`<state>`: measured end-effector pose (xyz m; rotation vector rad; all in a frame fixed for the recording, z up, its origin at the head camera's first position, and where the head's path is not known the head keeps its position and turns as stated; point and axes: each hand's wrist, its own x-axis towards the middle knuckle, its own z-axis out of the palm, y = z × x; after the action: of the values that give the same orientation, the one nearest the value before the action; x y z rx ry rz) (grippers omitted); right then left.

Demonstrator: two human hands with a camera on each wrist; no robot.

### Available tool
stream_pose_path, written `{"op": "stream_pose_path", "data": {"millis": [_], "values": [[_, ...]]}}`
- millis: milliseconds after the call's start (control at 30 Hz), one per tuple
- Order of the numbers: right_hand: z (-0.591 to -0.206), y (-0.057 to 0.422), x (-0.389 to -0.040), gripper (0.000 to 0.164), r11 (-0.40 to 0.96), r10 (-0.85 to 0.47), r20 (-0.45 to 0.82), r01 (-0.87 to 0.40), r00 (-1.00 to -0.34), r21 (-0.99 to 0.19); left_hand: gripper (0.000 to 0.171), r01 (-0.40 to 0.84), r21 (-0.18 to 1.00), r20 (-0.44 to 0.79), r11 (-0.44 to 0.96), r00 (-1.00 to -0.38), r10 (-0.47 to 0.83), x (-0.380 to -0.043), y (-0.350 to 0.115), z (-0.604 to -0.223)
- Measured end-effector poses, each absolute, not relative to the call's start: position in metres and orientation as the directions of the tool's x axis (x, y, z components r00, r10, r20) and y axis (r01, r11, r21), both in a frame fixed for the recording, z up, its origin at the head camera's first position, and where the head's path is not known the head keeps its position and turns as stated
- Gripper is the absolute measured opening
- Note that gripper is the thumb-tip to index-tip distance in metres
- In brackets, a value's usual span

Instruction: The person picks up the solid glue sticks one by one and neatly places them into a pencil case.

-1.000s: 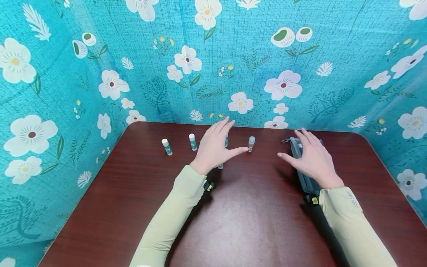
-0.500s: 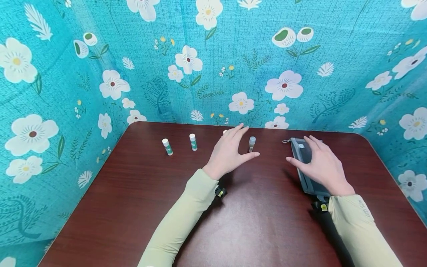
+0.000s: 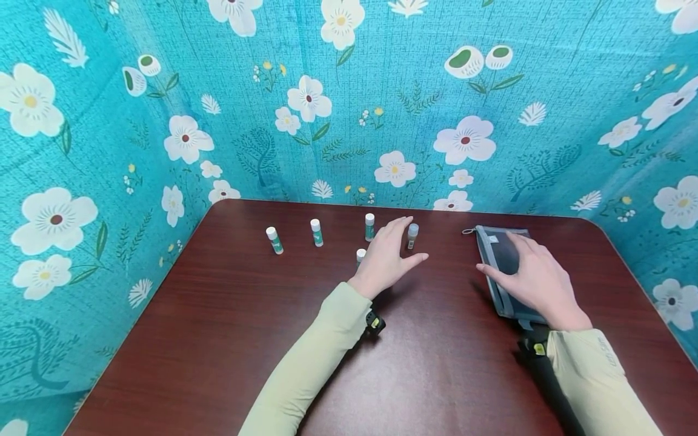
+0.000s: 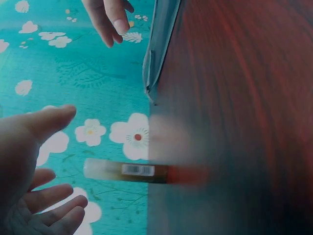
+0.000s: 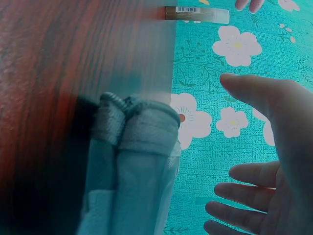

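The left hand has its thumb and fingers apart, and a brown tube stands just past it. The right hand, spread too, is over a gray pouch on the table. Four white-capped tubes stand to the left hand's left.

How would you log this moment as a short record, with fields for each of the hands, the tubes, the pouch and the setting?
Left hand: holds nothing; beside the brown tube, not touching it
Right hand: holds nothing; raised above the pouch
Brown tube: one, upright, clear cap
White-capped tubes: four, upright; one partly hidden by the left hand
Pouch: grey, zipped edge, lying at the table's right; contents cannot be told
Setting: dark red-brown table, turquoise floral cloth behind
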<state>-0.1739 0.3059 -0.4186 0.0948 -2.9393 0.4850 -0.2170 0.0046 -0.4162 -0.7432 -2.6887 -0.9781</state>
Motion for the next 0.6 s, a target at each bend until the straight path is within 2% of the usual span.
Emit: {"op": "stream_pose_path", "data": {"millis": [233,600], "values": [[-0.421,0.310,-0.169,0.105,0.950,-0.037,0.167,-0.087,-0.985,-0.301,0.075,0.425,0.616,0.281,0.663,-0.905,0.320,-0.219,0.014,-0.425],[-0.428,0.319,-0.162,0.101,0.945,-0.049,0.143,-0.092,-0.989,-0.313,0.061,0.265,0.714,0.172,0.648,-0.964,0.205,-0.230,0.026,-0.440]]}}
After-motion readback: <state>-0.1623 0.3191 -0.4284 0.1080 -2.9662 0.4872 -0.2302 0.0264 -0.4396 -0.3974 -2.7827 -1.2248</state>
